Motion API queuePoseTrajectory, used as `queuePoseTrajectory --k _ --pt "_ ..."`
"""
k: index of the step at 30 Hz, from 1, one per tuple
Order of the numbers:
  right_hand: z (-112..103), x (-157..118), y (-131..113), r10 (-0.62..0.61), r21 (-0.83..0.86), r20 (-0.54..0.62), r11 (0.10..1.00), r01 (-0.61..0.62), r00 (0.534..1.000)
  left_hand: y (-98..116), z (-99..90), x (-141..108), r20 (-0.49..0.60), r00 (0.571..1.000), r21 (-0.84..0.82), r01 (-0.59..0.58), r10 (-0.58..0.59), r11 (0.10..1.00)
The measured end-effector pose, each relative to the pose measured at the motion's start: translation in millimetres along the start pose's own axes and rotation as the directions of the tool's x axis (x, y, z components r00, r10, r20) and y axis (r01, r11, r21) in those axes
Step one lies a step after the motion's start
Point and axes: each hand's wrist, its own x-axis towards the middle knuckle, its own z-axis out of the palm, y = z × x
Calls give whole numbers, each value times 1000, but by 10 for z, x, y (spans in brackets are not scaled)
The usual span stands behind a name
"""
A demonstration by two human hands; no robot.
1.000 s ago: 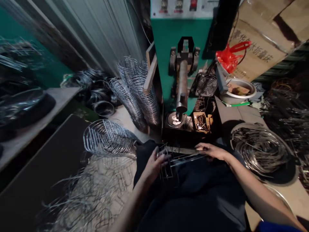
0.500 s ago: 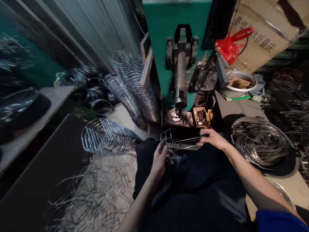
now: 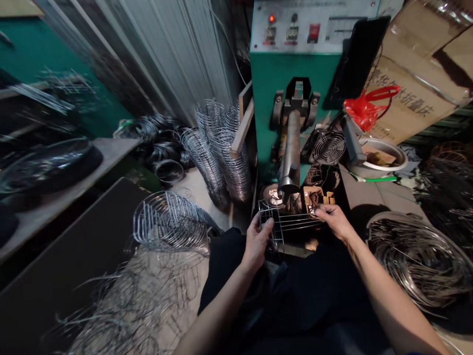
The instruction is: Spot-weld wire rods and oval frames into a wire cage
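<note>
A small wire rack (image 3: 281,228) with a square gridded end and several long straight wires is held between my hands, above my dark-clothed lap. My left hand (image 3: 258,240) grips the gridded end, its thumb pressed against the wires. My right hand (image 3: 335,221) is closed in a pinch around the far ends of the long wires. Just beyond the rack, a thick metal cylinder arm (image 3: 291,148) juts out from a green machine (image 3: 273,69). The rack lies below and in front of the cylinder's tip; whether they touch is unclear.
Stacked wire baskets (image 3: 229,158) stand left of the machine, and another nested stack (image 3: 173,222) lies nearer me. Loose wires (image 3: 148,301) cover the surface at lower left. On the right are a tub of bent wires (image 3: 417,261), a metal bowl (image 3: 399,167) and a red bag (image 3: 364,113).
The view has tilted up, so the machine's control panel now shows. Both hands still hold the wire rack, which now appears closer to the cylinder arm.
</note>
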Motion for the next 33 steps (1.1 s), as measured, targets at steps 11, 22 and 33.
queuePoseTrajectory --k 11,22,33 --pt "-50 191 2 30 30 11 999 -30 999 51 119 212 20 998 -17 -55 55 998" --pt "-97 255 -106 70 52 9 996 -71 997 86 181 316 83 996 27 -47 45 999" --pt "-132 170 -8 -45 34 -98 998 49 994 13 108 312 102 994 30 -31 28 999"
